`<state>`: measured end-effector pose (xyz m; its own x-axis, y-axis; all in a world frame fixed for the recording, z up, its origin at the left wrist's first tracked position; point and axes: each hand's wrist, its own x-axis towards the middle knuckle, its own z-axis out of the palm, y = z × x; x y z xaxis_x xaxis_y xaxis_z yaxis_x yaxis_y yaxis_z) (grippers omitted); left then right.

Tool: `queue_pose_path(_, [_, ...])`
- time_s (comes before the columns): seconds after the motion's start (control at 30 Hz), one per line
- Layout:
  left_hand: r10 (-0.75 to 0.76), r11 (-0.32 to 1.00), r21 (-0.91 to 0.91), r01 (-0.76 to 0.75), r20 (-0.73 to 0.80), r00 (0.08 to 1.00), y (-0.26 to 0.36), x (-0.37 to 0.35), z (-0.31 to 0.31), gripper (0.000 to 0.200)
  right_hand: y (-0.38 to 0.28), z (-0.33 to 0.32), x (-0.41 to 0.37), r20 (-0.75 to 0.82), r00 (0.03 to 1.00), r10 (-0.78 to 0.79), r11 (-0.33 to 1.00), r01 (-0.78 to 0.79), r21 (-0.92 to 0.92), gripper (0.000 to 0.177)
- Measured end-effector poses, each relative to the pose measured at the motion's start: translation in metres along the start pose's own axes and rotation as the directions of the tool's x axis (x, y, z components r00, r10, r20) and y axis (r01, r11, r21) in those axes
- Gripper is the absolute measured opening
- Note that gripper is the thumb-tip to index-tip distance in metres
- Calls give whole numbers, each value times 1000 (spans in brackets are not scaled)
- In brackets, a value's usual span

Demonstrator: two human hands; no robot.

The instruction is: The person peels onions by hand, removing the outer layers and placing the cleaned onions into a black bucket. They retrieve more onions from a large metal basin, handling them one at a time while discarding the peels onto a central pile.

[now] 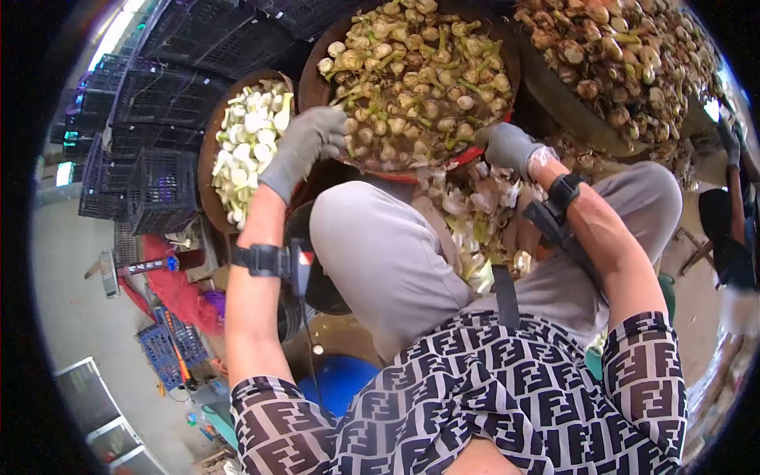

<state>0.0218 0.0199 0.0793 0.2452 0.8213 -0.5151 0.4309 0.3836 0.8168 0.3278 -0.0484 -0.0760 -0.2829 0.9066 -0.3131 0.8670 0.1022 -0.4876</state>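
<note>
My left hand point(310, 141), in a grey glove, is at the left rim of a large round basin point(513, 59). Its fingers curl towards the bulbs point(419, 71) inside, brownish-white with short green stems and partly in murky water. Whatever the fingertips grip is hidden. At the basin's near right edge, beside a red rim point(467, 157), my gloved right hand point(511, 148) is closed. I cannot make out what it holds. Left of my left hand stands a smaller round tub point(207, 170) full of clean white bulbs point(253, 134) with green stems.
Unpeeled, dirt-brown bulbs point(625, 55) are heaped at the upper right. Peeled skins point(471, 198) lie between my knees. Black crates point(166, 190) are stacked on the left, and a blue container point(340, 380) stands by my left hip. Another person's gloved hand point(730, 142) appears at far right.
</note>
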Motion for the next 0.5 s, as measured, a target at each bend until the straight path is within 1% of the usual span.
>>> queue_pose_path(0.03, [-25, 999, -28, 25, -13, 1000, -24, 6, 0, 28, 1, 3, 6, -44, 999, -9, 1000, 10, 18, 27])
queue_pose_path(0.07, [-37, 998, -57, 36, -11, 999, -47, 13, 1, 27, -9, -8, 9, 12, 1000, 26, 997, -27, 75, 28])
queue_pose_path(0.1, [-60, 994, -88, 59, -7, 998, -70, 18, 3, 27, -14, -13, 17, -2, 1000, 29, 994, -28, 104, 28])
queue_pose_path(0.13, [-40, 999, -26, 40, -26, 999, -89, 24, 4, 26, -18, -13, 26, -9, 999, 32, 990, -31, 137, 27])
queue_pose_path(0.17, [-28, 999, 31, 31, -94, 995, -104, 27, 8, 24, -20, -12, 39, -22, 999, 36, 985, -32, 171, 27])
queue_pose_path(0.2, [73, 986, 159, -50, -144, 987, -117, 33, 11, 21, -14, 2, 59, -89, 995, 35, 992, -24, 121, 26])
queue_pose_path(0.23, [178, 950, 289, -121, -179, 968, -133, 42, 12, 19, -20, 1, 72, -46, 998, -48, 990, 54, 133, 26])
queue_pose_path(0.27, [326, 913, 326, -244, -225, 918, -158, 58, 12, 17, -26, 1, 87, -2, 992, -129, 980, 128, 150, 25])
queue_pose_path(0.3, [393, 886, 368, -281, -276, 877, -162, 64, 14, 17, -34, 4, 103, 43, 977, -211, 965, 201, 171, 24])
queue_pose_path(0.33, [455, 857, 413, -308, -325, 829, -163, 68, 17, 16, -36, 16, 127, 131, 959, -252, 962, 233, 142, 24])
queue_pose_path(0.37, [513, 825, 461, -326, -368, 776, -168, 73, 19, 15, -38, 29, 149, 175, 916, -360, 932, 359, 40, 24])
queue_pose_path(0.4, [537, 808, 504, -304, -422, 730, -181, 83, 19, 14, -40, 43, 169, 229, 857, -462, 874, 484, -49, 24])
queue_pose_path(0.43, [519, 810, 525, -260, -436, 735, -185, 87, 19, 14, -61, 45, 181, 291, 781, -552, 788, 603, -124, 24])
queue_pose_path(0.47, [500, 810, 546, -216, -449, 740, -186, 89, 19, 14, -77, 43, 190, 446, 778, -442, 837, 537, -109, 21])
queue_pose_path(0.5, [486, 805, 567, -175, -461, 743, -185, 92, 20, 15, -79, 61, 207, 497, 770, -400, 833, 532, -153, 21])
